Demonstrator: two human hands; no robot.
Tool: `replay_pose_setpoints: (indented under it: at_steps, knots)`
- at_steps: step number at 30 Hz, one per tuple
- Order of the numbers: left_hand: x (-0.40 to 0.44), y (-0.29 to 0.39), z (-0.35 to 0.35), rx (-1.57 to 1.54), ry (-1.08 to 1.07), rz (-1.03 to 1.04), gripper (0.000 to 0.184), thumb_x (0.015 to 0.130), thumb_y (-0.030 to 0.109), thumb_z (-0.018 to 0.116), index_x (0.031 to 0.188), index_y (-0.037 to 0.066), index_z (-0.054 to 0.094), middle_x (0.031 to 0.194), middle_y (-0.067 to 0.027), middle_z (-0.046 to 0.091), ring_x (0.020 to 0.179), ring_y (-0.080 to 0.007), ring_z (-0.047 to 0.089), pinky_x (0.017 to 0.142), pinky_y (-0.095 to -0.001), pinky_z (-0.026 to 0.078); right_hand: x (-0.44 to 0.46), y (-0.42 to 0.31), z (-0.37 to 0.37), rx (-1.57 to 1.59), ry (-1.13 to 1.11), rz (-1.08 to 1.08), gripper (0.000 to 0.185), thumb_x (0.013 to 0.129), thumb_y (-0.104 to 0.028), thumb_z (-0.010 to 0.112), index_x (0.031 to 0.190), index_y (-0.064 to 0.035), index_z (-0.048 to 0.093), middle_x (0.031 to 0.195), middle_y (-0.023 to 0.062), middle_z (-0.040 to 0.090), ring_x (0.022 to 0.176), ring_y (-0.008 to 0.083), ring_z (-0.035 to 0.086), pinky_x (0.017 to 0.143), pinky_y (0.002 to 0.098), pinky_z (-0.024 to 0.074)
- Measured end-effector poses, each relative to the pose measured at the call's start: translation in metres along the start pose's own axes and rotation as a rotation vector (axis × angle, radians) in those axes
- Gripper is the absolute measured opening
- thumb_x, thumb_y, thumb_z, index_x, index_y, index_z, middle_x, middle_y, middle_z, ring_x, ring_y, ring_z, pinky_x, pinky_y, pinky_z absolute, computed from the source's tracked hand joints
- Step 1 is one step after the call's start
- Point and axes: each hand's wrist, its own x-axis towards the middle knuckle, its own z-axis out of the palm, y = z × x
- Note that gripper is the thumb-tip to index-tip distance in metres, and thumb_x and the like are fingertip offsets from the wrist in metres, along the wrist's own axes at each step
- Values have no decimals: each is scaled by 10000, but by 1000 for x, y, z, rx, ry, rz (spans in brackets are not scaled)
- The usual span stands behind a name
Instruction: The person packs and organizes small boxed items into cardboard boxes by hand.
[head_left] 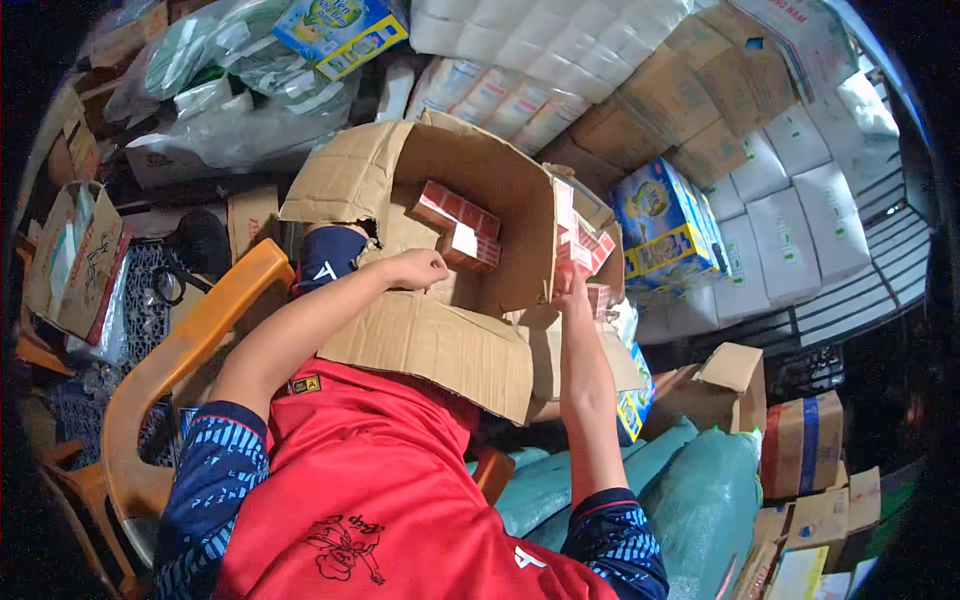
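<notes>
A large open cardboard box (415, 330) rests in front of my body with its flaps spread. Inside it, several small red-and-white boxes (457, 215) sit in a group toward the back. My left hand (415, 270) hovers over this box's near left side, fingers curled together, with nothing visible in them. To the right, my right hand (571, 285) reaches into a second, narrower cardboard box (613, 238). Its fingers are closed on a small red-and-white box (577, 252), among more of the same kind.
An orange chair armrest (190, 350) curves along my left. Blue-and-yellow cartons (655, 215) and white boxes (785, 235) are stacked at the right. White plastic-wrapped packs (540, 50) stand at the back. Green wrapped bundles (700, 490) lie at lower right, near more cartons (803, 440).
</notes>
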Motion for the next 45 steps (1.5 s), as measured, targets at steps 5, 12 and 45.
replay_pose_setpoints:
  at_steps: [5,12,45]
  knots:
    - [7,-7,2,75,-16,8,368,916,307,596,1108,-7,610,904,-88,666,745,-150,633,656,-303,531,-74,4,61,51,296,-107,422,821,-607,643,771,-188,634,608,-64,600,486,107,513,486,254,411]
    - [1,-4,6,-12,-1,7,370,883,314,591,1045,-16,634,884,-121,685,740,-174,660,682,-320,530,8,1,25,335,51,-33,417,831,-569,647,911,-165,583,890,35,607,761,215,565,679,393,531]
    - [39,107,36,-1263,404,85,732,797,757,469,1238,176,536,1163,-42,559,1096,-200,535,782,-398,514,-248,50,135,-258,-356,-580,702,824,-161,763,1410,-69,387,1233,84,571,1102,182,570,872,337,486]
